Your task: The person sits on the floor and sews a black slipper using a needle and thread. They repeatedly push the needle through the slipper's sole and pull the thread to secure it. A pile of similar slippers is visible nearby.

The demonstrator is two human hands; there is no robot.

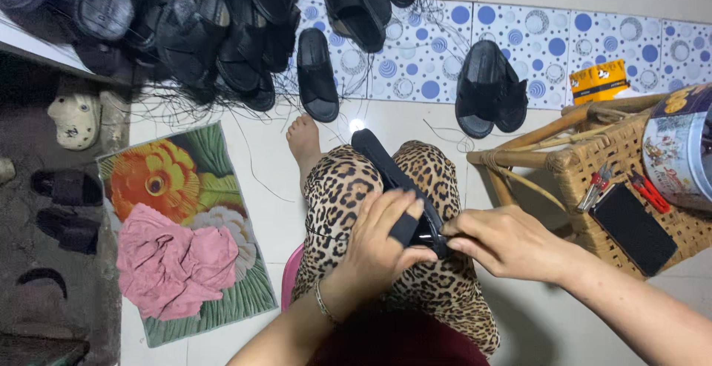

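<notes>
A black sandal (380, 160) lies lengthwise on my lap, over leopard-print trousers (337, 195). My left hand (382, 244) grips the sandal's near end, a black band wrapped round one finger. My right hand (504, 241) pinches the same end from the right, its fingertips closed on the black strap; whether it holds a small tool I cannot tell. My bare foot (304, 140) rests on the white tiled floor ahead.
A heap of black sandals (200, 17) with loose black threads lies at the far left; more sandals (317, 75) (486, 88) lie ahead. A floral mat (159, 177) with pink cloth (174, 262) is at my left. A wicker stool (593, 169) at right carries a phone (634, 229), cutters (595, 186) and a tin (678, 147).
</notes>
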